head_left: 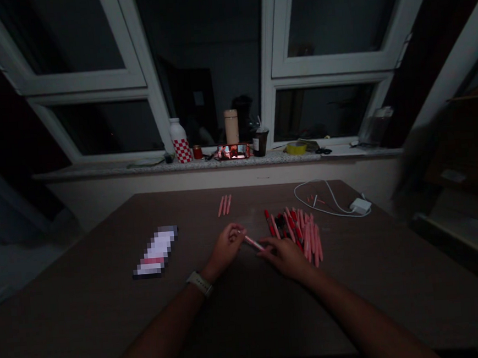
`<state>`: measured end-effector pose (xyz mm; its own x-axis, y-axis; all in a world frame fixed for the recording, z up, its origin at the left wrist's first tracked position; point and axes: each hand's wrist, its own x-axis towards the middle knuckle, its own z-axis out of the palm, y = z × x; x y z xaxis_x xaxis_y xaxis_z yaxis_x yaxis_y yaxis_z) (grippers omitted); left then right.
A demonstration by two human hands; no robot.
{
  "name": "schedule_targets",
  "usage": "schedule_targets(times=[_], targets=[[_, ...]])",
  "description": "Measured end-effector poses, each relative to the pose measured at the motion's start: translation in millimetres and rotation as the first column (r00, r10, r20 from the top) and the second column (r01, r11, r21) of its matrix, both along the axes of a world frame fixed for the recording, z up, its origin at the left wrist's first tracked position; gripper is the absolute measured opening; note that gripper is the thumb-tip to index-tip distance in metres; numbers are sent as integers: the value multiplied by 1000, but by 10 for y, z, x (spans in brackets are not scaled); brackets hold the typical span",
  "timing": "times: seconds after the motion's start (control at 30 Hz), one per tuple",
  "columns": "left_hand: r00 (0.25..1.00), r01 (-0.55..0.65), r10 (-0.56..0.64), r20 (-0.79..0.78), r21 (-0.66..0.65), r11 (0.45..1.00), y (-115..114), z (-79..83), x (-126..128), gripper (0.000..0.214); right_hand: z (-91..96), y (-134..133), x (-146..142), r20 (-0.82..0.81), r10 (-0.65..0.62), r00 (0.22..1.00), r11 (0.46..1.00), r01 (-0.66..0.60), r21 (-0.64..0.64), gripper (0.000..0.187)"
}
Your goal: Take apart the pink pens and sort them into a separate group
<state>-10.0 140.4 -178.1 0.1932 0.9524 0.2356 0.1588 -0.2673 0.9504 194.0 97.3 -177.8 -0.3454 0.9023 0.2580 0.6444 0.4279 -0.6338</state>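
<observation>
Between my two hands, over the middle of the table, is a pink pen (pixel 253 243), slanted down to the right. My left hand (pixel 229 245) pinches its upper left end, and my right hand (pixel 284 254) has its fingers closed at the lower right end. Just beyond my right hand lies a pile of pink, red and black pens (pixel 305 229), partly hidden by that hand. Farther back, to the left of the pile, three pink pens (pixel 225 205) lie side by side. A watch (pixel 200 284) is on my left wrist.
A phone (pixel 157 252) with a lit, blurred screen lies at the left of the brown table (pixel 108 310). At the back right are a white cable and charger (pixel 361 206). A checkered bottle (pixel 180 142), a tumbler (pixel 231 126) and a drink cup (pixel 260 140) stand on the windowsill.
</observation>
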Motion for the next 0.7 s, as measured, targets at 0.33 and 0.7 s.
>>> schedule_targets(times=[0.33,0.7], targets=[[997,-21,21,-76,-4,1000,36,-52,-19,37,-51,47,46,-11,-58,998,997,58,51,28],[999,-10,13,-48,53,999,5,-2,7,29,-34,5,-18,-29,65,997,995,-67,-80,35]])
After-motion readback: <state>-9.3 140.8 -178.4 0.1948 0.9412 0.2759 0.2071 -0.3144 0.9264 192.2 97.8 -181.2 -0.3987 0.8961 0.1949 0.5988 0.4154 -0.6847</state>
